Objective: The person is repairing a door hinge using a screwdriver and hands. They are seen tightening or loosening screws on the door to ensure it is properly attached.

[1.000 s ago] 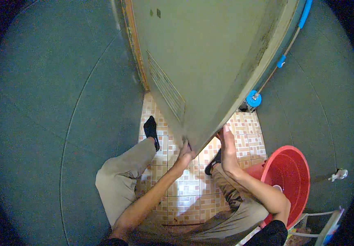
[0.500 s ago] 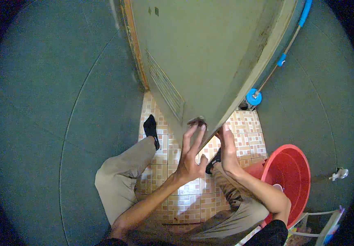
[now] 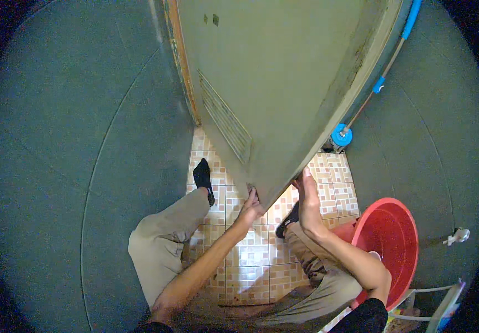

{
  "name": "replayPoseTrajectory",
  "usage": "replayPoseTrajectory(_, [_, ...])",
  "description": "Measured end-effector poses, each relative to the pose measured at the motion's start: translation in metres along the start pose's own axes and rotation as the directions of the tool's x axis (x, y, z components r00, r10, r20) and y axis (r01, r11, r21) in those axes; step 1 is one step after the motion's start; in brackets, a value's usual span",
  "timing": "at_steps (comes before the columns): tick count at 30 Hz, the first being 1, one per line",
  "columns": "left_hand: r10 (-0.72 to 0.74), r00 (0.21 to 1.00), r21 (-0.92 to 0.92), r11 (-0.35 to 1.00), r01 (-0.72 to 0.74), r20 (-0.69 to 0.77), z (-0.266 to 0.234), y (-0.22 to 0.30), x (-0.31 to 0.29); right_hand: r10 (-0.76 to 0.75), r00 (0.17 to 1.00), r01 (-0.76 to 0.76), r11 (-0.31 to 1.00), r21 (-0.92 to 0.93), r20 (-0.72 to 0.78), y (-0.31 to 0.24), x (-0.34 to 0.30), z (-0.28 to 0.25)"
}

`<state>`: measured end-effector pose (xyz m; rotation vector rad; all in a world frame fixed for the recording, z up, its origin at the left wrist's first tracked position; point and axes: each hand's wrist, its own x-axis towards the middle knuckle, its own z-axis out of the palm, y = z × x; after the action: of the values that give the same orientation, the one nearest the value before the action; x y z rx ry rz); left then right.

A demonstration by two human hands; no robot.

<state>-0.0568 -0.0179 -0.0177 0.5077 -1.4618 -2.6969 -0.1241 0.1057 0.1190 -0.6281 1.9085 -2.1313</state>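
Door [image 3: 284, 89] stands straight ahead of me, a flat greenish panel, grimy along its right edge, with narrow slats [image 3: 225, 117] set low on the left and a worn orange-brown frame [image 3: 179, 50] beside it. The two hands are apart: the left hand [image 3: 249, 208] bends its fingers at the panel's lower corner, and from my end I cannot tell whether they clamp anything; the right hand [image 3: 308, 197] touches the right edge, fingertips partly hidden, its grip unclear. The round red bucket [image 3: 392, 227] on the right holds something pale [image 3: 376, 255], partly covered by the forearm. Below the corner I see patterned tiles [image 3: 250, 244] between the feet [image 3: 203, 175], with dark walls [image 3: 45, 166] closing both sides
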Motion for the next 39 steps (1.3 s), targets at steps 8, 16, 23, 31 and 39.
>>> replayPoseTrajectory(8, [0.678,0.714,0.710,0.417,-0.567,0.172,0.049,0.058,-0.036,0.047,0.997,-0.046,0.999,-0.015,0.055,-0.012,-0.006,0.002])
replayPoseTrajectory(16, [0.743,0.625,0.728,0.288,-0.623,0.241,0.042,0.053,-0.032,0.006,0.989,-0.002,1.000,-0.030,0.146,-0.013,-0.006,0.004])
replayPoseTrajectory(23, [0.321,0.947,0.400,0.870,-0.289,-0.012,-0.016,-0.026,0.011,-0.014,0.998,0.017,0.999,-0.050,0.067,-0.002,0.000,0.005])
replayPoseTrajectory(31, [0.569,0.819,0.615,0.618,-0.490,0.081,0.028,0.018,-0.011,0.036,0.997,-0.036,0.999,0.003,0.071,-0.007,-0.001,-0.002])
replayPoseTrajectory(39, [0.747,0.608,0.659,0.318,-0.682,0.269,0.068,0.080,-0.049,0.055,0.994,-0.056,0.998,0.012,0.092,-0.015,-0.004,0.004])
